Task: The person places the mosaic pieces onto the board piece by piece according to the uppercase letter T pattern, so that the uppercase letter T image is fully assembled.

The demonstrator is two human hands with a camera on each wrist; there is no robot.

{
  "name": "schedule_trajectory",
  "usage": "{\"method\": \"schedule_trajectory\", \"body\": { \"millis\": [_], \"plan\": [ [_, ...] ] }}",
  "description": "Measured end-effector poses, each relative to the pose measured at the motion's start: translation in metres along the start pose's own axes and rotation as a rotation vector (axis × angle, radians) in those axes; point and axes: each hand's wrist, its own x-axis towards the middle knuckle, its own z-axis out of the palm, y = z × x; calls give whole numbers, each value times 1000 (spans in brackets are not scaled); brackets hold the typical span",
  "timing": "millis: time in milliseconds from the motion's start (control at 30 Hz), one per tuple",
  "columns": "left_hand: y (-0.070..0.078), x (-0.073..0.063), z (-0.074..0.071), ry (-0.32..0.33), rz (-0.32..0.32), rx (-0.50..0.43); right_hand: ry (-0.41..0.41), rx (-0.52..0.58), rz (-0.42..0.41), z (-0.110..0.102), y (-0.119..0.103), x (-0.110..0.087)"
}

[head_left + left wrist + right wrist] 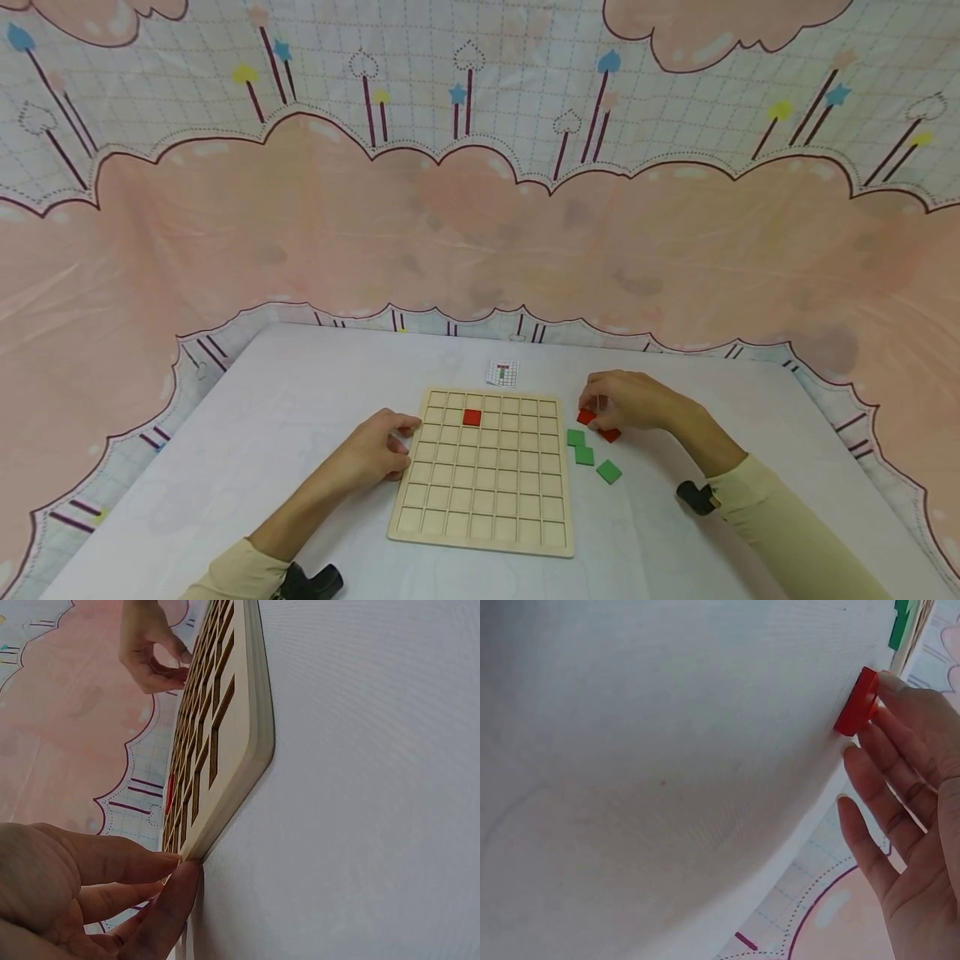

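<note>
A square wooden grid board [480, 550] lies on the white table. One red tile [472, 417] sits in a cell near its top. My left hand [378, 446] grips the board's left edge, the thumb and a finger [176, 907] meeting at the rim in the left wrist view. To the right of the board, my right hand [626, 400] pinches a red tile [586, 416] between thumb and fingertips, close over the table. Another red tile [611, 435] lies just under that hand, also seen beside the thumb in the right wrist view.
Three green tiles, the nearest one a loose green tile [609, 472], lie right of the board. A small card with a printed grid [502, 372] lies behind the board. A patterned pink-and-white cloth [480, 233] hangs behind the table [300, 367].
</note>
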Motion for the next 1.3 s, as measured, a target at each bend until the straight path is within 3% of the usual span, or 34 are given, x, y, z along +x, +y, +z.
{"method": "schedule_trajectory", "body": {
  "millis": [467,1300],
  "plan": [
    [2,-2,0,4,-8,-8,-10,16,48,-5,-3,1],
    [1,0,1,7,-20,-26,-32,67,-23,-15,-16,13]
  ]
}}
